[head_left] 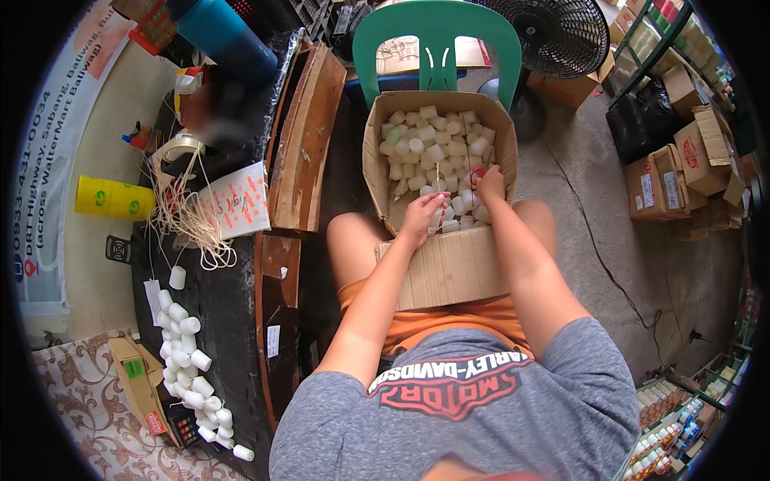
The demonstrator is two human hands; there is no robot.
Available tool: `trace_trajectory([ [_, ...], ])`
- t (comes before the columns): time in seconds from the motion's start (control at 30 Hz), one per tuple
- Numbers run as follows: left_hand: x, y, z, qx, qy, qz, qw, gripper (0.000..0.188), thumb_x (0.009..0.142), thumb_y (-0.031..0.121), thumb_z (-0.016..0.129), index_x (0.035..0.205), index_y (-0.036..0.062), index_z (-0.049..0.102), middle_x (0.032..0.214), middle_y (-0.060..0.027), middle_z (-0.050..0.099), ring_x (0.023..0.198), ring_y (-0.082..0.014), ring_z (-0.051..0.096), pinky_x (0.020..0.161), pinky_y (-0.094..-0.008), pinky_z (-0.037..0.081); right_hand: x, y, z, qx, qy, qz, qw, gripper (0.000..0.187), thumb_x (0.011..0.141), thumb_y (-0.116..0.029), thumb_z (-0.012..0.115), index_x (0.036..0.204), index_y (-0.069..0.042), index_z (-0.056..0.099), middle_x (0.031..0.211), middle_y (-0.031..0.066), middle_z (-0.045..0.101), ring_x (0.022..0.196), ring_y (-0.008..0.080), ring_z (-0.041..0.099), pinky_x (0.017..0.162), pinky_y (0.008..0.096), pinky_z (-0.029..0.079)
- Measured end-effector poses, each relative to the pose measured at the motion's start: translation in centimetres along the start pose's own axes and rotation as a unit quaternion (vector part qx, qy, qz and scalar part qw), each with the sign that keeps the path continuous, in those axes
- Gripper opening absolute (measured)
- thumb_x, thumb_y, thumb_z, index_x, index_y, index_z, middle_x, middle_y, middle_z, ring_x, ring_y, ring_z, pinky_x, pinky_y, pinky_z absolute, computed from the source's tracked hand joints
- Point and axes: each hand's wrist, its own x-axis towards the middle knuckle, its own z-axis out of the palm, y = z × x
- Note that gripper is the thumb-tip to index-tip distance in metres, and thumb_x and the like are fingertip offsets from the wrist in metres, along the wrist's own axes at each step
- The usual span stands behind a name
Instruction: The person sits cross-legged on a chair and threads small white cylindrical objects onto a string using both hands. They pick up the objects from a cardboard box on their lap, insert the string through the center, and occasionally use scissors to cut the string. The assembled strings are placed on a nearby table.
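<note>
An open cardboard box (370, 164) stands ahead of my lap, its near flap over my thighs. Many small whitish cylinders (433, 152), which look like candles, fill it. My left hand (423, 218) is closed at the near side of the box, fingertips pinching a thin white string (439, 183). My right hand (491, 187) is closed over the cylinders at the box's right side. Between its fingers shows a small red thing (478, 173), with a thin dark line rising from it; its kind cannot be made out.
The box rests against a green plastic chair (369, 56). On the dark table at left lie a tangle of cream string (188, 212), a yellow roll (115, 198) and strung white cylinders (190, 325). A black fan (561, 32) and cardboard cartons (654, 184) stand right, with a cable (593, 240) across the floor.
</note>
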Motion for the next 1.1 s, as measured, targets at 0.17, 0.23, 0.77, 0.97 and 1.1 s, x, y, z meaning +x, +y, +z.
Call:
trace_trajectory([
  [0.17,0.4,-0.3,0.0,0.018,0.004,0.018,1.000,0.021,0.089,0.021,0.054,0.101,0.0064,0.064,0.075,0.0032,0.056,0.069,-0.0051,0.048,0.057,-0.0217,0.041,3.5,0.7,-0.6,0.305,-0.203,0.137,0.920,0.035,0.074,-0.015,0.061,0.106,-0.003,0.052,0.080,0.0071,0.062,0.061,0.0111,0.054,0.047,0.0262,0.039],
  [0.23,0.6,-1.0,-0.2,0.043,0.032,0.035,0.998,0.021,0.088,0.022,0.055,0.099,0.0063,0.065,0.074,0.0028,0.056,0.067,-0.0053,0.048,0.057,-0.0216,0.040,1.4,-0.8,-2.9,0.457,-0.230,0.163,0.844,0.034,0.076,-0.018,0.061,0.107,-0.007,0.053,0.077,0.0036,0.061,0.057,0.0081,0.049,0.045,0.0240,0.035],
  [0.77,1.7,-3.1,0.5,0.211,0.087,0.202,0.952,0.022,0.085,0.017,0.055,0.099,0.0021,0.062,0.081,-0.0059,0.066,0.071,-0.0115,0.059,0.066,-0.0244,0.046,-11.5,-2.8,-11.1,-0.020,-0.211,-0.200,0.957,0.050,0.070,-0.046,0.064,0.095,-0.004,0.054,0.081,0.0157,0.064,0.078,0.0310,0.062,0.069,0.0376,0.047],
  [0.97,1.8,-3.7,0.1,0.228,0.065,0.202,0.950,0.020,0.086,0.017,0.053,0.095,0.0018,0.062,0.076,-0.0038,0.063,0.071,-0.0090,0.057,0.067,-0.0242,0.045,-11.0,-1.8,-10.7,0.088,-0.246,-0.197,0.945,0.031,0.075,-0.024,0.066,0.094,-0.003,0.056,0.074,0.0132,0.064,0.069,0.0233,0.063,0.060,0.0322,0.048],
  [1.1,1.3,-2.5,1.0,0.215,0.070,0.188,0.956,0.019,0.087,0.020,0.054,0.092,0.0042,0.063,0.074,-0.0015,0.061,0.067,-0.0082,0.054,0.063,-0.0232,0.043,-9.2,1.3,-8.7,0.173,-0.193,-0.183,0.948,0.022,0.078,-0.009,0.063,0.097,-0.002,0.056,0.075,0.0134,0.064,0.065,0.0194,0.062,0.056,0.0293,0.048],
])
